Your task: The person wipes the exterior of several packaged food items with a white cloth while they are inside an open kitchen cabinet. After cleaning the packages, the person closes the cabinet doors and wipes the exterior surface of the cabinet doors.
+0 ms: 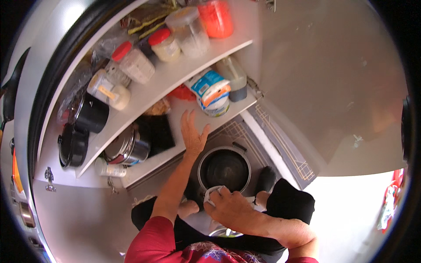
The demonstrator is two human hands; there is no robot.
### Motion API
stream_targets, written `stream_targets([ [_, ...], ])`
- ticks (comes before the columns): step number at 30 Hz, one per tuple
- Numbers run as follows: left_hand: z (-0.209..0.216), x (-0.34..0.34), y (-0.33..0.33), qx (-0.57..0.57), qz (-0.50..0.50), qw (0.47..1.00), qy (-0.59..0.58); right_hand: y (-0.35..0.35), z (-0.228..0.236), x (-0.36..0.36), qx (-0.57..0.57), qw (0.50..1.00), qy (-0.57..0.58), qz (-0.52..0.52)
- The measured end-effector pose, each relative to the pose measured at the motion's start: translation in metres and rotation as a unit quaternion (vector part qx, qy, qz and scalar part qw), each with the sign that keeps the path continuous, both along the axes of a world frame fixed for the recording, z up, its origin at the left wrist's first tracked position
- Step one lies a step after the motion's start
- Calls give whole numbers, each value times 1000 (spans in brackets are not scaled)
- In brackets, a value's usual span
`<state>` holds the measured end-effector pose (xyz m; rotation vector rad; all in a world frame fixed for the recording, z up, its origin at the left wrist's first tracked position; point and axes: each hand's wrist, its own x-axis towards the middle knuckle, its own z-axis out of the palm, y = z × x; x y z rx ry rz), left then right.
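My left hand [191,133] stretches toward the cabinet's lower shelf [190,115], fingers spread and holding nothing. Near its fingertips are a red item [183,92], partly hidden, and a blue, white and orange package [209,86] on a white tub [215,108]. Bunched in my right hand [232,206] is a white cloth [212,195], at the near rim of a dark round pot [224,168]. This pot, with a light rim and a black handle, stands on the floor between my feet, its inside facing up.
Jars with red lids [133,63] and clear containers line the upper shelf [175,74]. Black pots [91,113] sit at its left end, with a steel pot [128,144] on the shelf below. A cabinet door [333,96] stands open at the right. Patterned mats [280,144] cover the floor.
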<state>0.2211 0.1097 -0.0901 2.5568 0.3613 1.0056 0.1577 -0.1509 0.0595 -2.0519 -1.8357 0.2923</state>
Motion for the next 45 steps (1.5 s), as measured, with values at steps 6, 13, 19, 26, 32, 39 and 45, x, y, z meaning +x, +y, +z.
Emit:
stream_targets([
  [6,-102,-110,-34,-422,263,840,217,-2,-11,-18,-7,999,11,38],
  [13,-112,-170,-60,-659,261,551,441,0,-14,-22,-1,999,8,34],
  [19,-161,-189,-57,-635,234,562,476,2,-15,-19,18,999,-19,26],
  [26,-207,-227,-49,-725,253,546,336,9,-14,-17,38,997,-57,25],
  [32,-83,-201,-23,-758,273,527,270,13,-2,-23,68,995,-54,50],
  [39,-40,-170,36,-805,225,548,36,15,2,-23,63,994,-54,72],
  [45,-15,-102,88,-852,220,460,-117,10,-2,-16,76,993,-91,29],
])
